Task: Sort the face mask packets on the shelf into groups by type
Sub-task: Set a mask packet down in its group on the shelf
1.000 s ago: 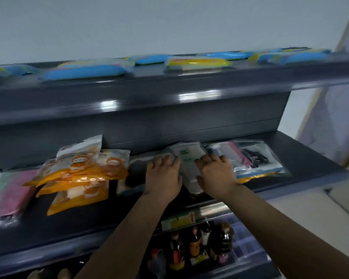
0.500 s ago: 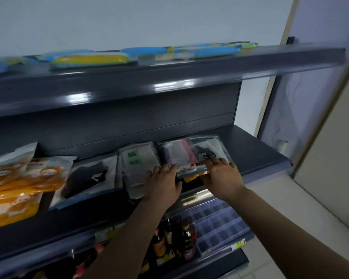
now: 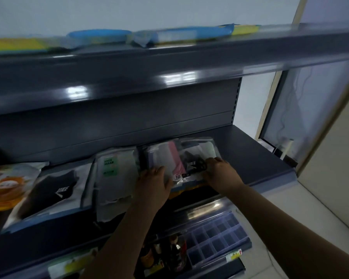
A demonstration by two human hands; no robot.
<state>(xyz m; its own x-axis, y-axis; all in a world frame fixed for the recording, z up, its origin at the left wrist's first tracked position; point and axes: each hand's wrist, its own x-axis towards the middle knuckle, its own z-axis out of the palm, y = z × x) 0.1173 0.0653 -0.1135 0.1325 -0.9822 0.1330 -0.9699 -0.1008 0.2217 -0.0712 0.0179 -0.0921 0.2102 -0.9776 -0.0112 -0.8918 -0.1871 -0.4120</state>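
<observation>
- Your left hand point(image 3: 152, 183) covers the near left corner of the clear packet stack point(image 3: 181, 158); what its fingers grip there stays hidden.
- Your right hand point(image 3: 222, 172) hides the stack's near right corner.
- Under the stack, an orange packet point(image 3: 186, 191) shows only an edge.
- Left of the stack, the orange-printed packets point(image 3: 6, 186) are cut off by the frame.
- Above the stack, the blue and yellow packs point(image 3: 169, 36) on the top shelf point(image 3: 169, 63) are blurred.
- Below the stack, bottle point(image 3: 173, 256) labels are unreadable.

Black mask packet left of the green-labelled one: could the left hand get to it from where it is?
Probably yes: the black mask packet lies uncovered, and the left hand rests close by.
</observation>
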